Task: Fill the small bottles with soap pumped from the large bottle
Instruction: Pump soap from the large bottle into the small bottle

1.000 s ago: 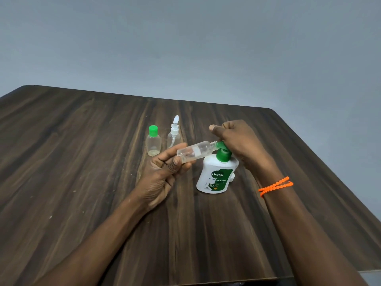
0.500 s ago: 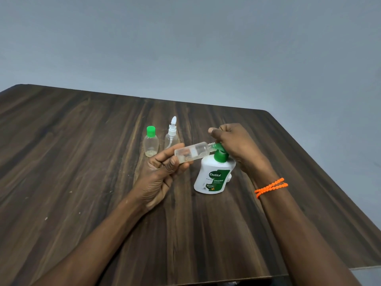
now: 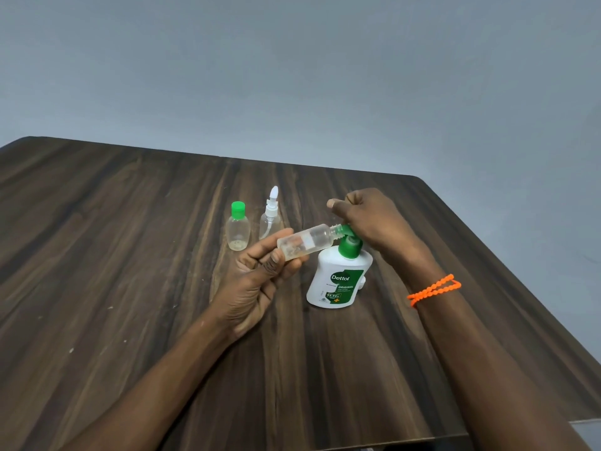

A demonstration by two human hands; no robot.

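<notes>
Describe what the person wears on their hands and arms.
Both forearms are bare, with no sleeves in view. The right wrist carries an orange beaded band, looped twice. The left hand and the right hand show no gloves, and I can make out no rings or watch.

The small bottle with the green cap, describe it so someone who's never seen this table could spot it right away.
On the dark wooden table, look just beyond the left hand. Two small clear bottles stand there side by side; the green-capped bottle is the leftmost one, squat and rounded, while the spray bottle has a white nozzle.
</notes>
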